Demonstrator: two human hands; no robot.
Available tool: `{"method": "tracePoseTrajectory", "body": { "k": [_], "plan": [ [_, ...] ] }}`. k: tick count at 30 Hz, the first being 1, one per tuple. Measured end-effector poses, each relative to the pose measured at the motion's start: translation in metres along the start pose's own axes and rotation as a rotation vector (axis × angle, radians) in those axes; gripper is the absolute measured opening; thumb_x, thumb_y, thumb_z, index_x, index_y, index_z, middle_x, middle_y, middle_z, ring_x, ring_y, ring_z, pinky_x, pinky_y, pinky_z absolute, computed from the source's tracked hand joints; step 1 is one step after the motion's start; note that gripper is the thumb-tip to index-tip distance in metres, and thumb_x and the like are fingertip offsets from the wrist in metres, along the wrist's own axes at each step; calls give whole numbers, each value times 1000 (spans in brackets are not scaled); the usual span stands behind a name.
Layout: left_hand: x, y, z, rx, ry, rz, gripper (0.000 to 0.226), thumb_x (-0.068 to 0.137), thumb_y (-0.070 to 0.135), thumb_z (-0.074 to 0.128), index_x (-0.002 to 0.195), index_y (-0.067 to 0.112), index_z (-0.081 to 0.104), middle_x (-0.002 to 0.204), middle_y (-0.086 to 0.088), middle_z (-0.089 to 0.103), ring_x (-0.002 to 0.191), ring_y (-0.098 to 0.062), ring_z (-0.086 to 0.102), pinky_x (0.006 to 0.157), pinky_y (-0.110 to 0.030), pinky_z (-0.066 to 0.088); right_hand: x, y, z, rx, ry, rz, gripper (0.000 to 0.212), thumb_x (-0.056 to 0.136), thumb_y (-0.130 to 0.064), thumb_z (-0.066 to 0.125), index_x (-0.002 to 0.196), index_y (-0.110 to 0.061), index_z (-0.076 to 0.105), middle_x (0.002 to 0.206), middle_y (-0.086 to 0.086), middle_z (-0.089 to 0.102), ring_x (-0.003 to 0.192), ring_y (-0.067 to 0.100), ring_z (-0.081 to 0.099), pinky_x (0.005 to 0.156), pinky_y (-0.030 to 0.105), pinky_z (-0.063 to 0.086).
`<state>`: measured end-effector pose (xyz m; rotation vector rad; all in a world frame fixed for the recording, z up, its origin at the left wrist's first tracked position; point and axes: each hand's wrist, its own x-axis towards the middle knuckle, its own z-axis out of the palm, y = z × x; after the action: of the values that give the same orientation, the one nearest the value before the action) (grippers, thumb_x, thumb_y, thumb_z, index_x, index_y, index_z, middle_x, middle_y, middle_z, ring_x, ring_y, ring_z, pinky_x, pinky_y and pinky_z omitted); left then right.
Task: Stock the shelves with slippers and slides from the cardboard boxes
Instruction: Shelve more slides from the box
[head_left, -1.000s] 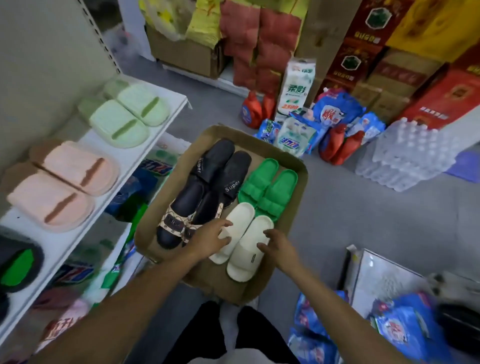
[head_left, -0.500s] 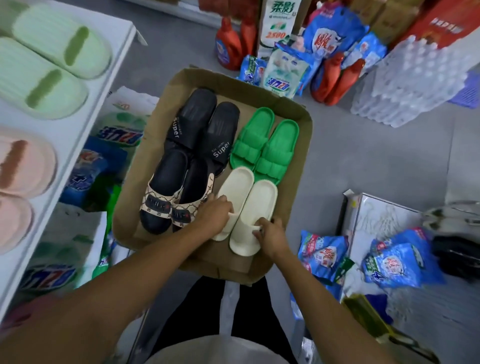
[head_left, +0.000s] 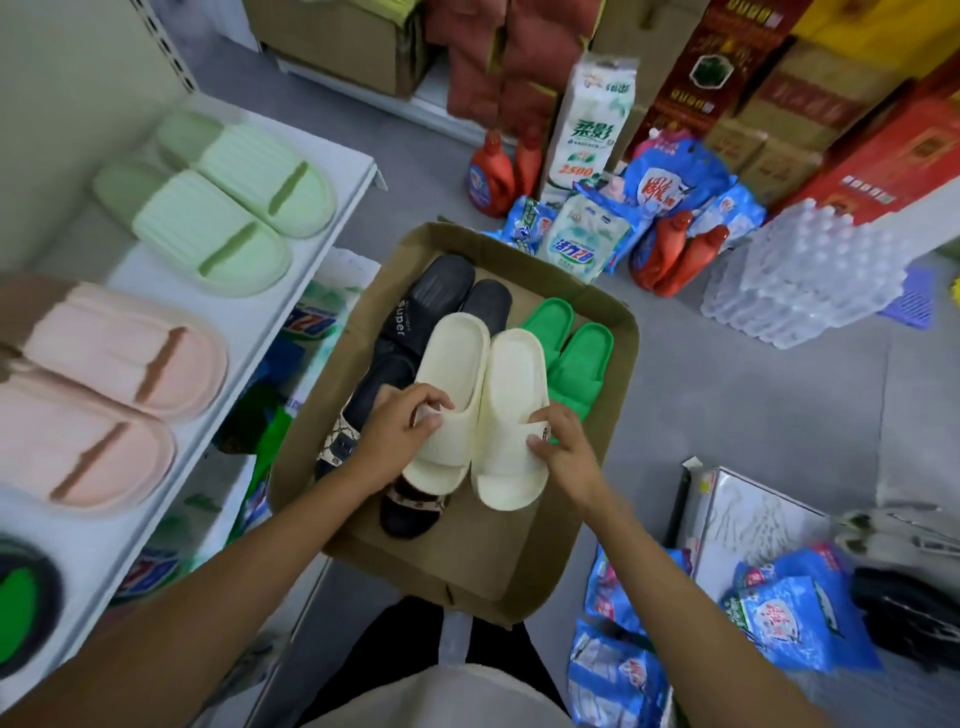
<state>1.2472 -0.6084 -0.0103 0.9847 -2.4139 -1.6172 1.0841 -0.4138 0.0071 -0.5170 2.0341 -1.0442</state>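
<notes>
A shallow cardboard box (head_left: 621, 338) on the floor holds black slides (head_left: 441, 291), patterned-strap slides (head_left: 410, 512) and bright green slides (head_left: 576, 358). Above it I hold a pair of cream slides side by side. My left hand (head_left: 400, 436) grips the left cream slide (head_left: 452, 374) at its strap. My right hand (head_left: 561, 447) grips the right cream slide (head_left: 514, 395) by its outer edge. The white shelf (head_left: 311, 265) on the left carries pale green slides (head_left: 228, 202) and pink slides (head_left: 104, 395).
Detergent bags (head_left: 576, 244), red bottles (head_left: 488, 176), a tissue pack (head_left: 592, 124) and a pack of water bottles (head_left: 810, 280) stand beyond the box. Stacked cartons (head_left: 810, 93) line the back. Blue bags (head_left: 795, 623) and a white box (head_left: 748, 519) lie at the right.
Both hands closed on the cream slides in the box and lifted the pair up, so it now hangs above the black and green slides.
</notes>
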Motion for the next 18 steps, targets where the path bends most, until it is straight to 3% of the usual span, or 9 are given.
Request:
{"method": "tracePoseTrajectory", "body": {
  "k": [4, 6, 8, 9, 12, 14, 18],
  "plan": [
    [-13, -41, -25, -33, 16, -94, 32, 91, 12, 68, 96, 44, 63, 96, 5, 62, 73, 2, 48, 73, -26, 40, 18, 0, 44, -87, -157, 21, 15, 96, -13, 60, 101, -26, 59, 135, 5, 41, 121, 18, 41, 102, 30, 33],
    [-25, -63, -28, -45, 55, -131, 37, 90, 6, 70, 98, 41, 62, 95, 8, 62, 73, 5, 53, 76, -28, 43, 22, 5, 70, -114, -202, 40, 8, 95, -18, 61, 102, -20, 63, 131, 5, 47, 117, 17, 45, 93, 22, 35],
    [-38, -81, -27, -24, 92, -149, 41, 90, 3, 70, 108, 38, 60, 105, 14, 58, 88, 3, 55, 82, -34, 48, 22, 11, 91, -100, -210, 66, 21, 87, -24, 58, 106, -16, 65, 124, 5, 53, 112, 18, 47, 85, 13, 35],
    [-43, -91, -24, 10, 107, -162, 42, 90, 6, 71, 118, 34, 58, 118, 13, 55, 103, -1, 55, 91, -38, 50, 21, 14, 99, -76, -208, 76, 30, 85, -25, 57, 113, -18, 62, 124, 3, 53, 114, 20, 49, 90, 15, 36],
    [-49, -112, -17, 69, 158, -318, 69, 87, 32, 77, 146, 25, 42, 153, -2, 34, 135, -21, 41, 110, -44, 41, 21, 26, 110, 79, -144, 164, 53, 91, -28, 64, 139, -32, 44, 130, -5, 56, 121, 20, 53, 105, 37, 44],
    [-50, -114, -13, -74, 159, -443, 89, 80, 51, 77, 153, 32, 29, 158, 0, 31, 140, -20, 37, 114, -46, 37, 23, 30, 109, 177, -114, 239, 42, 94, -22, 67, 126, -40, 45, 112, -17, 57, 108, 14, 58, 97, 35, 46],
    [-51, -111, -8, -378, 173, -576, 101, 63, 67, 78, 150, 39, 35, 150, 7, 47, 134, -19, 48, 112, -49, 41, 24, 29, 105, 279, -114, 316, 36, 93, -18, 68, 124, -21, 52, 116, -2, 65, 100, 10, 66, 74, 20, 51]
  ]
}}
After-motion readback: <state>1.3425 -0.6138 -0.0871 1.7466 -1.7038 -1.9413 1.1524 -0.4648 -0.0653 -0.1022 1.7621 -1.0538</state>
